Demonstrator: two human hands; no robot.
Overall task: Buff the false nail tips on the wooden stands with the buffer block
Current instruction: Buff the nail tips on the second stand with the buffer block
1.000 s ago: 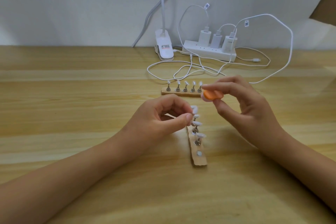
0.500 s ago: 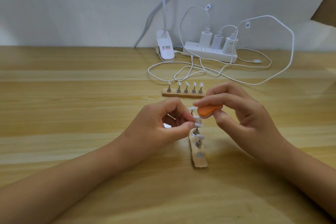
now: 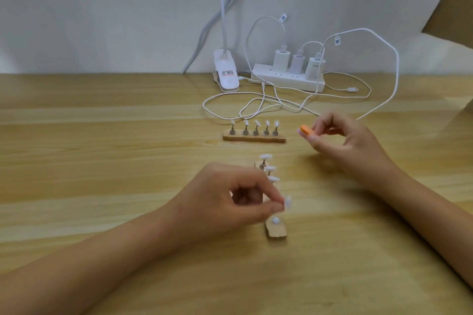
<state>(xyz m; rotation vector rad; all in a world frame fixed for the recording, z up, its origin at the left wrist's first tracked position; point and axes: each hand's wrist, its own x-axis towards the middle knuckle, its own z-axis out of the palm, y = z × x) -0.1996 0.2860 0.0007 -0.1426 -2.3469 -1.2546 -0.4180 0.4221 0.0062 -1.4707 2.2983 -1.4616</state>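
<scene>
Two wooden stands lie on the table. The far stand (image 3: 254,138) runs left to right and carries several white nail tips on metal pegs. The near stand (image 3: 276,231) runs towards me, partly hidden by my left hand (image 3: 230,202). My left hand pinches one nail tip on its peg (image 3: 288,203) between thumb and fingers, just above the near stand. Three other tips (image 3: 270,169) stand behind it. My right hand (image 3: 343,140) holds the small orange buffer block (image 3: 305,131) up to the right of the far stand, away from the tips.
A white power strip (image 3: 286,80) with three chargers sits at the back by the wall. Beside it is a white clip lamp base (image 3: 226,77). Loose white cables (image 3: 256,103) trail onto the table just behind the far stand.
My right hand pulled the orange block back and to the right, off the nail tip. My left hand shifted towards me along the near stand and now pinches a tip nearer its front end.
</scene>
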